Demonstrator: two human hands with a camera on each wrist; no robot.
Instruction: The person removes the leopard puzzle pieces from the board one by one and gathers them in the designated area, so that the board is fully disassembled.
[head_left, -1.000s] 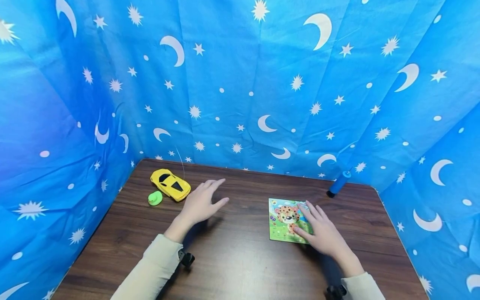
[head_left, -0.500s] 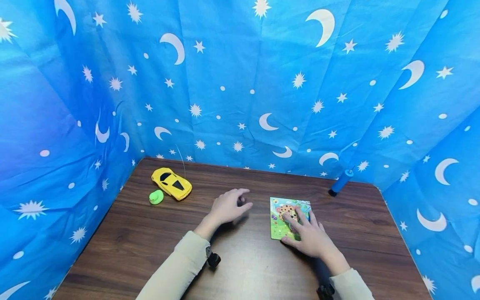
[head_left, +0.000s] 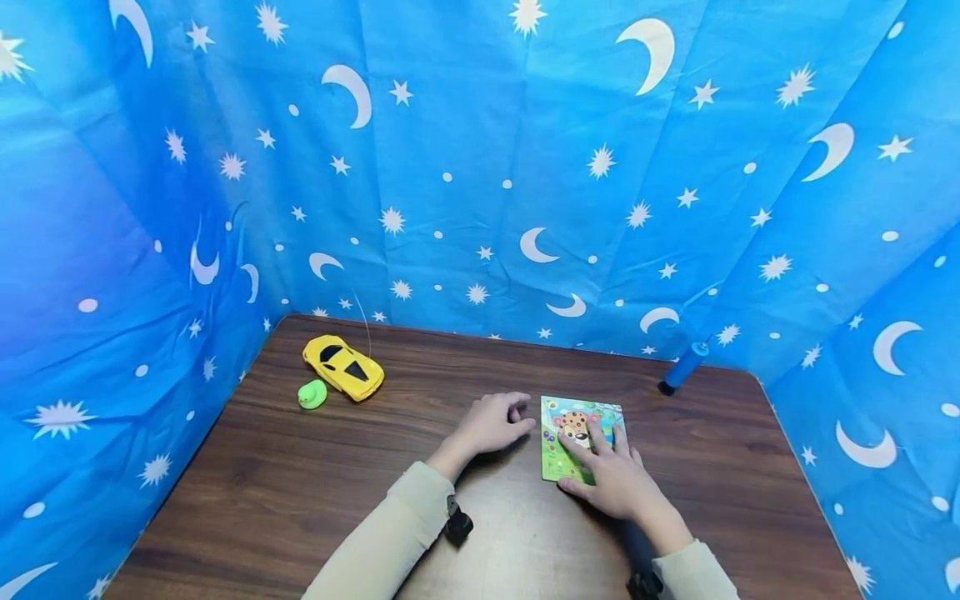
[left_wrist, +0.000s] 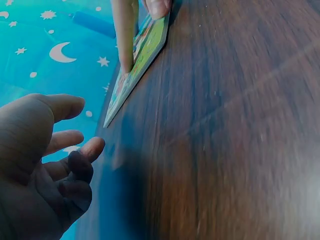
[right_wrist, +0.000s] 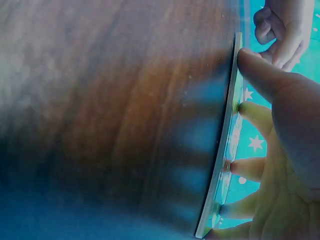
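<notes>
A thin square picture board (head_left: 553, 463) with a cartoon leopard on a green scene lies flat on the table. My right hand (head_left: 621, 482) rests on it, fingers spread over the picture and thumb at the near edge; in the right wrist view the fingertips touch the face of the board (right_wrist: 220, 155). Just left of the board, my left hand (head_left: 491, 423) hovers with loosely bent fingers and holds nothing. The left wrist view has this hand (left_wrist: 45, 165) apart from the board's near corner.
On the brown wooden table (head_left: 420, 367), a yellow toy car (head_left: 343, 367) and a small green rubber duck (head_left: 312, 394) sit at the back left. A blue cylinder, perhaps a pump (head_left: 684, 367), lies at the back right. Blue star-patterned cloth (head_left: 450, 125) surrounds the table.
My left hand has moved right, from beside the toy car to near the board's left edge. My right hand has shifted left over the board and spread its fingers onto it.
</notes>
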